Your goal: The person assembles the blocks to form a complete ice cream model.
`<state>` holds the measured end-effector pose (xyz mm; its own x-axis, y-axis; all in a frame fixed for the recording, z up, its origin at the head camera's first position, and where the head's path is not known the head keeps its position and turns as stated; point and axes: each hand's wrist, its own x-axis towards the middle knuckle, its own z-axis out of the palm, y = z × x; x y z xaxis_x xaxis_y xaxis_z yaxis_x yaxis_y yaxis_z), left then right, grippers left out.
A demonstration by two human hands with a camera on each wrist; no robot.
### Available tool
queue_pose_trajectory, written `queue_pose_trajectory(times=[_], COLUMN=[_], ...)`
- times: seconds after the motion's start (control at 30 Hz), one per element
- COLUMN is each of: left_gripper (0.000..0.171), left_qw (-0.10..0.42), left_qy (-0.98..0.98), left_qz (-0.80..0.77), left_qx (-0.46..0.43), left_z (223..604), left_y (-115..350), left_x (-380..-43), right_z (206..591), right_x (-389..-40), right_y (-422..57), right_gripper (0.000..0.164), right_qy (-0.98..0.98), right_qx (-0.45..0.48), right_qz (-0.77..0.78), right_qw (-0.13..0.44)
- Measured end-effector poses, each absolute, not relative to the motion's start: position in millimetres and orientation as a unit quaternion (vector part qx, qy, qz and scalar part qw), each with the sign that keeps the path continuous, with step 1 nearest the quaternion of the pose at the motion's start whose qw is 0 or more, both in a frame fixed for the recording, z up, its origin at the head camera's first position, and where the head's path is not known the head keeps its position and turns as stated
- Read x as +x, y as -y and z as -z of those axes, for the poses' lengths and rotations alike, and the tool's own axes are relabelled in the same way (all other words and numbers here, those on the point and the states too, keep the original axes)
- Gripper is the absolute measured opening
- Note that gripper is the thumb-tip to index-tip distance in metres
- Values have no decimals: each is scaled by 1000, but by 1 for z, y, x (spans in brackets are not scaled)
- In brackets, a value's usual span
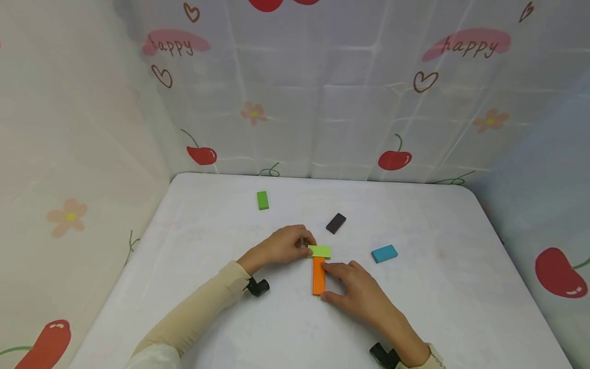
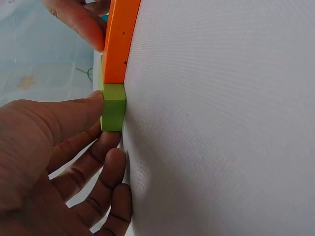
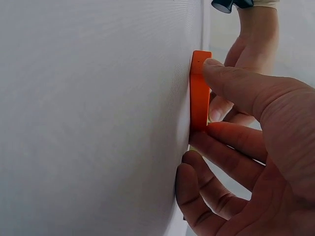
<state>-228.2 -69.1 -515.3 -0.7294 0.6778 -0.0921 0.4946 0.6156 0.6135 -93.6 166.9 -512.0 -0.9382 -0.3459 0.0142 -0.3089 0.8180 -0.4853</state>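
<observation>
On the white table a light green block [image 1: 321,251] lies crosswise against the far end of a longer orange block [image 1: 318,277], together forming a T. My left hand [image 1: 283,244] pinches the left end of the light green block. In the left wrist view its thumb presses the near face of that block [image 2: 114,115], with the other fingers behind and below. My right hand [image 1: 359,289] holds the orange block from the right, index finger toward its far end, thumb at its near end. The right wrist view shows the thumb on the corner of the orange block [image 3: 199,98].
Beyond the hands lie a green block [image 1: 262,200] at the back and a dark block [image 1: 336,223] nearer the middle. A blue block [image 1: 384,254] rests to the right. Printed curtains [image 1: 322,102] stand behind and beside the table [image 1: 442,287].
</observation>
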Motion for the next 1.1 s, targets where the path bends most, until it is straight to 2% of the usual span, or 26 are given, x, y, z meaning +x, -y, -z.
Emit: queue_pose_trajectory(times=[0.33,0.63,1.1], left_gripper=[18,18,18], left_qw=[158,164,149], left_qy=[-883,-882,-883], left_qz=[-283,-289,-281], left_qx=[338,334,346], left_z=[516,515,517], left_y=[70,70,71], left_x=[-229,-230,-230], right_z=[510,506,511], right_x=[-97,-109,-116], right_y=[-165,-159,-154], right_gripper=[66,58,58], right_qy=[-950,-955,-964], right_qx=[-161,-72,-58], right_qz=[265,286,256], right_qw=[47,29,39])
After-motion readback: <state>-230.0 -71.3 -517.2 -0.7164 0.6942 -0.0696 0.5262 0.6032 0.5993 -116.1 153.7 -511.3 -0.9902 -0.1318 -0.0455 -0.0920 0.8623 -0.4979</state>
